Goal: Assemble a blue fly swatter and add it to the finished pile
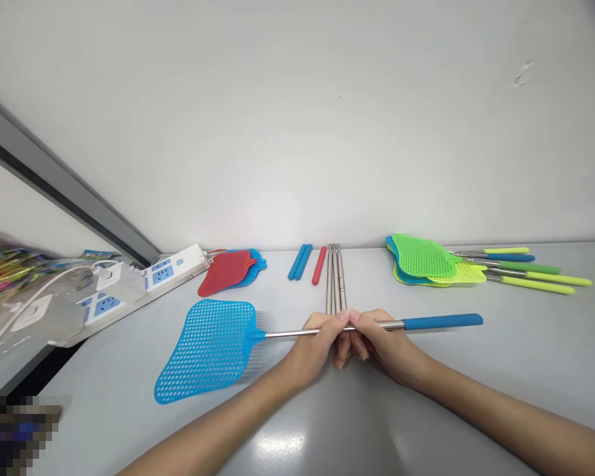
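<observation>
A blue fly swatter [211, 350] lies level across the view, its perforated head to the left and its blue grip to the right. My left hand [317, 337] is closed around the metal rod near the middle. Right beside it, my right hand [381, 337] pinches the same rod closer to the grip, thumbs nearly touching. Just beyond my hands lie several bare metal rods [335, 277], their near ends hidden. Two blue grips [300, 262] and a red grip [319, 266] rest to their left. Farther left, a red swatter head [225, 272] overlaps a blue swatter head [254, 261].
At the right, several fly swatters [421, 254] are piled with green, yellow and blue grips pointing right. A white power strip [163, 274] with plugged-in adapters and cables runs along the left. Colourful packets [10, 277] lie beyond it. A white wall [297, 132] bounds the grey table [297, 423].
</observation>
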A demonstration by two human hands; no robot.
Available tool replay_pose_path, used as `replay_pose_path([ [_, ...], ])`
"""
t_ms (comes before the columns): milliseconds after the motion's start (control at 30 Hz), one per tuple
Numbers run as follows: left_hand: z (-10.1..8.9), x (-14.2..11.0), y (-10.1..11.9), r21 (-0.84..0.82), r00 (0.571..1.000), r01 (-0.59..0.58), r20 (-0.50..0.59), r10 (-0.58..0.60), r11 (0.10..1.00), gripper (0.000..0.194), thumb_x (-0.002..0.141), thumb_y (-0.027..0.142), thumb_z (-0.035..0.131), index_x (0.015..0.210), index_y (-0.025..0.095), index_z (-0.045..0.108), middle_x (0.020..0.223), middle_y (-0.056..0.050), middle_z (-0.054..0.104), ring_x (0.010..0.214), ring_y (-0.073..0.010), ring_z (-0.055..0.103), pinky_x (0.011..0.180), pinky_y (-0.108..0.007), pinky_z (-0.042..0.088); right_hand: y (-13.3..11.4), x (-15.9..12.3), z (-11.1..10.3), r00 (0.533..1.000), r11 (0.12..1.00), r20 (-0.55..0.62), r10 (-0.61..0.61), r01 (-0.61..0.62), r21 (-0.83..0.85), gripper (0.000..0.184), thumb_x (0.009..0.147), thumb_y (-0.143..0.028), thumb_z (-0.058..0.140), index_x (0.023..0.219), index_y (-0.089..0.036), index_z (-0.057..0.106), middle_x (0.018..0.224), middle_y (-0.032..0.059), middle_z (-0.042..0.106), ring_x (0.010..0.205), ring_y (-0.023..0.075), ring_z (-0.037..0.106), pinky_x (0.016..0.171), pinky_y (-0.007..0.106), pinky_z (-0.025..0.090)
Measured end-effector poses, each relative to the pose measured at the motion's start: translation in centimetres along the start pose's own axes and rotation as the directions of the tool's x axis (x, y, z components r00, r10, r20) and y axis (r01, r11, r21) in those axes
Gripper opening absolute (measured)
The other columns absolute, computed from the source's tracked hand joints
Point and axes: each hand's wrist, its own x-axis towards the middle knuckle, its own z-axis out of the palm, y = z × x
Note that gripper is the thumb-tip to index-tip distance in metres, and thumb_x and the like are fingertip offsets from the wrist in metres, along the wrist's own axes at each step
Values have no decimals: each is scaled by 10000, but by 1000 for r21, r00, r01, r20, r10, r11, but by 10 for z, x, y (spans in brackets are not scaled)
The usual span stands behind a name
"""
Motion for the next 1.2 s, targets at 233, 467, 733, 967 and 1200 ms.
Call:
replay_pose_path([
  [233,-1,1,-1,-62,999,21,27,-19,998,467,797,318,297,395,158,473,376,-17,438,498,-137,477,576,-250,374,2,0,-2,1000,1000,2,-2,2,26,436,796,-334,360,392,-170,390,453,31,529,499,132,495,557,254,355],
  [467,-2,1,-2,-160,999,47,26,-43,986,435,757,329,347,383,154,485,360,-25,433,519,-155,487,580,-268,371,1,0,-1,1000,999,1,18,-18,34,433,792,-324,357,388,-168,379,458,32,527,510,133,501,553,253,342],
  [733,-2,3,-9,-263,1000,12,-2,-13,965,424,766,243,322,452,127,582,397,-38,490,507,-158,503,610,-288,376,-2,2,0,998,987,-12,64,-61,151,400,778,-319,395,409,-168,361,492,36,531,488,132,495,524,258,359],
  [967,-6,6,-6,-318,997,79,37,-70,945,434,764,258,346,413,128,566,476,-74,586,567,-181,537,595,-280,367,-4,2,0,996,967,-42,78,-66,248,389,776,-251,391,397,-168,356,487,33,533,479,113,451,536,254,328],
  [1200,-8,8,-8,-403,994,104,28,-101,909,435,734,231,351,336,136,498,404,-81,567,409,-150,481,499,-271,339,-1,1,0,996,959,-48,76,-60,278,374,777,-253,382,413,-171,395,445,25,475,510,139,460,534,275,292],
])
